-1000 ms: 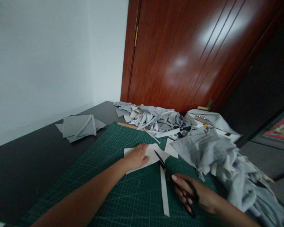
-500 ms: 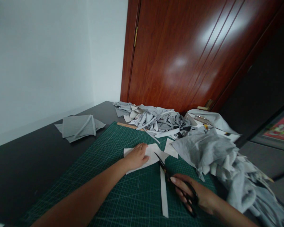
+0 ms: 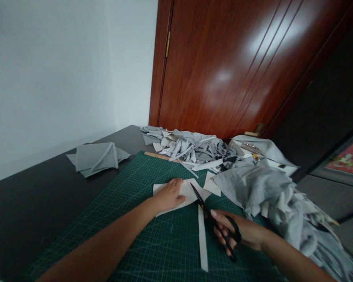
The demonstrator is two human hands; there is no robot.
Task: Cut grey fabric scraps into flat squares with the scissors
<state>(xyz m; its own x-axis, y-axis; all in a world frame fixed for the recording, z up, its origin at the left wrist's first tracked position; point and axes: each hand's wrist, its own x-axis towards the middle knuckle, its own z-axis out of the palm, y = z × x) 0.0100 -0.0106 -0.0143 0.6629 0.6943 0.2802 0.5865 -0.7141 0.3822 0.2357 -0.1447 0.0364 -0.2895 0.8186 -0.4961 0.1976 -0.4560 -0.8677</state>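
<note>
My left hand [image 3: 170, 194] lies flat, fingers together, pressing a light grey fabric piece [image 3: 190, 190] onto the green cutting mat [image 3: 129, 219]. My right hand [image 3: 233, 232] has its fingers through the loops of black scissors [image 3: 214, 221], whose blades point up-left into the fabric's right edge. A long narrow cut strip [image 3: 202, 239] trails from the fabric toward me, just left of the scissors. A smaller pale offcut [image 3: 211, 184] rests beside the blade tips.
A crumpled grey cloth heap [image 3: 270, 196] lies to the right, spilling toward the table edge. A pile of grey scraps [image 3: 191, 149] and a wooden ruler [image 3: 159, 156] sit at the mat's far end. Folded grey pieces [image 3: 97, 156] rest on the black table [image 3: 32, 207]. A brown door [image 3: 238, 66] stands behind.
My right hand has slid the scissors forward and up-left along the fabric, further into the cut. My left hand has stayed pressed on the fabric.
</note>
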